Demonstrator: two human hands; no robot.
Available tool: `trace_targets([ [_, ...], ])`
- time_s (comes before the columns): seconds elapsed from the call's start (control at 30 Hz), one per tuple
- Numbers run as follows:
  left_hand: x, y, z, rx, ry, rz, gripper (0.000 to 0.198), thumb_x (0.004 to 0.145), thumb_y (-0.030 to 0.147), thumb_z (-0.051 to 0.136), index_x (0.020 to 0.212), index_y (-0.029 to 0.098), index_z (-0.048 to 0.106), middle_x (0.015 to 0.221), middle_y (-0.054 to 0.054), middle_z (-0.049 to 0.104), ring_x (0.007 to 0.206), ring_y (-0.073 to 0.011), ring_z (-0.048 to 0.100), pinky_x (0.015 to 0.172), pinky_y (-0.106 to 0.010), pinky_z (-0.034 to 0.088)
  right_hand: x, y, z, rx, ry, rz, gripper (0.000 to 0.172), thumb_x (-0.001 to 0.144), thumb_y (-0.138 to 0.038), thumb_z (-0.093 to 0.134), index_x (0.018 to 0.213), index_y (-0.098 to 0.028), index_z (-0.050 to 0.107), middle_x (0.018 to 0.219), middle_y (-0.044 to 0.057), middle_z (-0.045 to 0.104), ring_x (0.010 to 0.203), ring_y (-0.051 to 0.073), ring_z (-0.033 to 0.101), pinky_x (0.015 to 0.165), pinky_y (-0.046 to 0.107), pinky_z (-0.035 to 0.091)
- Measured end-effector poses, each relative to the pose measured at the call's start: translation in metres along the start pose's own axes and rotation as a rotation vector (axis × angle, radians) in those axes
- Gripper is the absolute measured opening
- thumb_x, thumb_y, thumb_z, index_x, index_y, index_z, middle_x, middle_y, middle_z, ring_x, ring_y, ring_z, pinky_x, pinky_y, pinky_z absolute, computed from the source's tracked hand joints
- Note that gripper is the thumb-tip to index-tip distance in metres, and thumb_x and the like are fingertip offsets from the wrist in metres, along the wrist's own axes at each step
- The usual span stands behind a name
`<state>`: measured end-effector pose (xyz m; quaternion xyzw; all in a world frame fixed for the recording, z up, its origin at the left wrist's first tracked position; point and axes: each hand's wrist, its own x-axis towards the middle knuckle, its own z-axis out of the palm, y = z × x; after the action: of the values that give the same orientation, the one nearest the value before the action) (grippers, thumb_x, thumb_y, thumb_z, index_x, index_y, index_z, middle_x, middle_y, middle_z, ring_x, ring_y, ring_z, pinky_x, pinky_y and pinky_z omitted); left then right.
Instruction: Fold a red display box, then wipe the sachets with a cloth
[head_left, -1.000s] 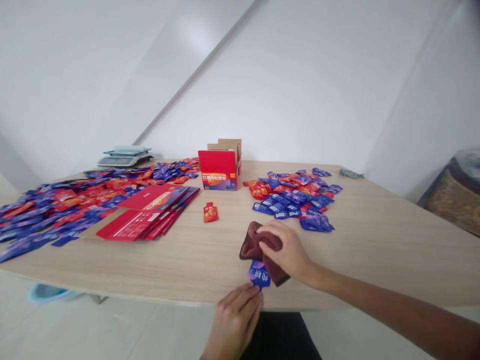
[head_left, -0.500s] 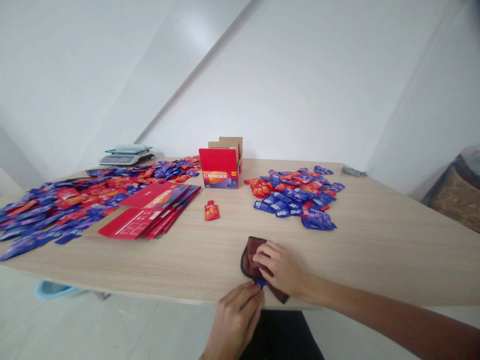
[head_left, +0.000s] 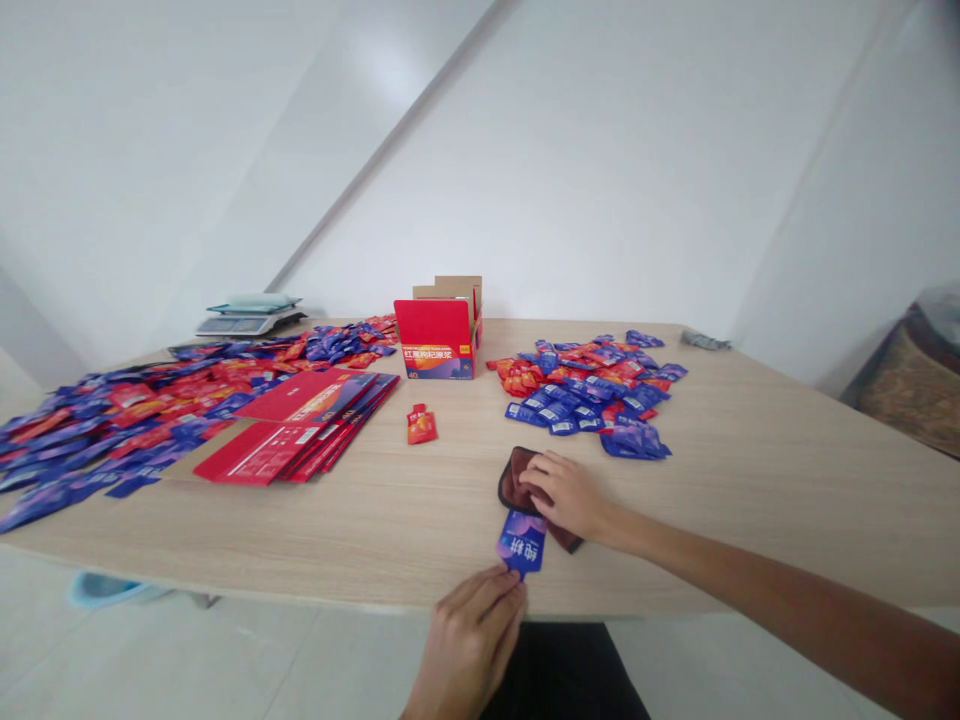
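White walls (head_left: 637, 180) stand behind a pale wood-grain table (head_left: 750, 500). At its near edge, the left hand (head_left: 477, 630) pinches the narrow end of a flat blue-purple printed pouch (head_left: 523, 540) between its fingertips. The right hand (head_left: 564, 495), fingers curled, grips a brown black-edged cloth (head_left: 513, 486) against the pouch's far end. Beyond them lie a small red-orange pouch (head_left: 421, 426) and a mixed heap of red and blue pouches (head_left: 585, 388), with an open red cardboard carton (head_left: 435, 335) standing farther back.
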<state>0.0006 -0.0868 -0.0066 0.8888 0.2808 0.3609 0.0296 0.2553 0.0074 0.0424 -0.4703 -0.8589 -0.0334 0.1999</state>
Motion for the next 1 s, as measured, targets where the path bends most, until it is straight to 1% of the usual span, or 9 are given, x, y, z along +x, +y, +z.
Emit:
trace_targets([
  [0.13, 0.001, 0.0, -0.001, 0.011, 0.006, 0.011, 0.029, 0.102, 0.015, 0.056, 0.124, 0.026, 0.071, 0.122, -0.005, 0.076, 0.114, -0.0216, 0.073, 0.101, -0.036, 0.062, 0.003, 0.017, 0.001, 0.0, -0.011, 0.03, 0.024, 0.086, -0.013, 0.065, 0.106, -0.023, 0.073, 0.111, 0.007, 0.071, 0.109, 0.025, 0.061, 0.095, 0.038, 0.049],
  [0.3, 0.001, 0.0, -0.001, 0.011, -0.002, 0.016, 0.03, 0.102, 0.014, 0.055, 0.125, 0.026, 0.07, 0.122, -0.005, 0.076, 0.114, -0.0222, 0.073, 0.101, -0.036, 0.062, 0.002, 0.026, 0.001, 0.127, 0.037, 0.088, 0.025, 0.082, -0.012, 0.067, 0.103, -0.024, 0.075, 0.109, 0.005, 0.073, 0.106, 0.023, 0.064, 0.094, 0.036, 0.049],
  [0.43, 0.004, 0.001, -0.003, 0.01, -0.019, 0.006, 0.03, 0.1, 0.014, 0.056, 0.123, 0.027, 0.071, 0.119, -0.005, 0.076, 0.112, -0.0226, 0.073, 0.099, -0.037, 0.063, 0.001, 0.025, -0.007, 0.249, 0.205, 0.197, 0.025, 0.081, -0.014, 0.068, 0.102, -0.024, 0.076, 0.108, 0.004, 0.075, 0.103, 0.024, 0.067, 0.093, 0.038, 0.051],
  [0.53, 0.012, 0.005, -0.01, -0.029, -0.044, -0.056, 0.026, 0.101, 0.016, 0.056, 0.117, 0.028, 0.072, 0.115, -0.004, 0.076, 0.108, -0.0216, 0.073, 0.097, -0.036, 0.063, -0.008, 0.031, -0.021, 0.327, 0.362, 0.301, 0.025, 0.082, -0.02, 0.068, 0.105, -0.023, 0.076, 0.11, 0.006, 0.076, 0.105, 0.026, 0.069, 0.095, 0.041, 0.052],
  [0.67, 0.036, 0.011, -0.019, -0.017, -0.098, -0.184, 0.025, 0.104, 0.022, 0.052, 0.122, 0.026, 0.069, 0.12, -0.007, 0.072, 0.109, -0.0213, 0.07, 0.098, -0.036, 0.06, -0.038, 0.047, -0.039, 0.441, 0.489, 0.458, 0.025, 0.082, -0.028, 0.067, 0.105, -0.022, 0.075, 0.11, 0.007, 0.077, 0.104, 0.027, 0.071, 0.096, 0.044, 0.053],
  [0.77, 0.06, 0.013, -0.014, 0.158, -0.15, -0.308, 0.032, 0.1, 0.03, 0.058, 0.13, 0.022, 0.064, 0.125, -0.011, 0.069, 0.113, -0.028, 0.066, 0.099, -0.044, 0.057, -0.07, 0.06, -0.046, 0.417, 0.542, 0.572, 0.026, 0.08, -0.034, 0.068, 0.101, -0.022, 0.076, 0.109, 0.008, 0.078, 0.104, 0.029, 0.071, 0.098, 0.047, 0.053],
  [0.9, 0.088, 0.015, 0.006, 0.365, -0.268, -0.451, 0.064, 0.092, 0.049, 0.068, 0.142, 0.01, 0.055, 0.127, -0.02, 0.064, 0.115, -0.0374, 0.06, 0.097, -0.052, 0.052, -0.109, 0.067, -0.039, 0.476, 0.575, 0.682, 0.028, 0.078, -0.038, 0.068, 0.1, -0.022, 0.076, 0.104, 0.008, 0.079, 0.099, 0.03, 0.073, 0.095, 0.046, 0.054],
  [0.97, 0.098, 0.015, 0.015, 0.396, -0.333, -0.486, 0.077, 0.088, 0.054, 0.07, 0.146, 0.007, 0.051, 0.126, -0.021, 0.063, 0.116, -0.0394, 0.059, 0.098, -0.051, 0.05, -0.123, 0.068, -0.031, 0.556, 0.587, 0.714, 0.028, 0.079, -0.039, 0.068, 0.1, -0.022, 0.076, 0.102, 0.008, 0.08, 0.097, 0.03, 0.074, 0.094, 0.046, 0.056],
  [1.0, 0.103, 0.016, 0.018, 0.401, -0.36, -0.499, 0.079, 0.087, 0.054, 0.071, 0.147, 0.007, 0.05, 0.125, -0.021, 0.064, 0.116, -0.0394, 0.059, 0.098, -0.05, 0.05, -0.128, 0.068, -0.027, 0.586, 0.595, 0.721, 0.029, 0.079, -0.04, 0.068, 0.1, -0.022, 0.076, 0.102, 0.008, 0.08, 0.097, 0.031, 0.074, 0.094, 0.046, 0.056],
])
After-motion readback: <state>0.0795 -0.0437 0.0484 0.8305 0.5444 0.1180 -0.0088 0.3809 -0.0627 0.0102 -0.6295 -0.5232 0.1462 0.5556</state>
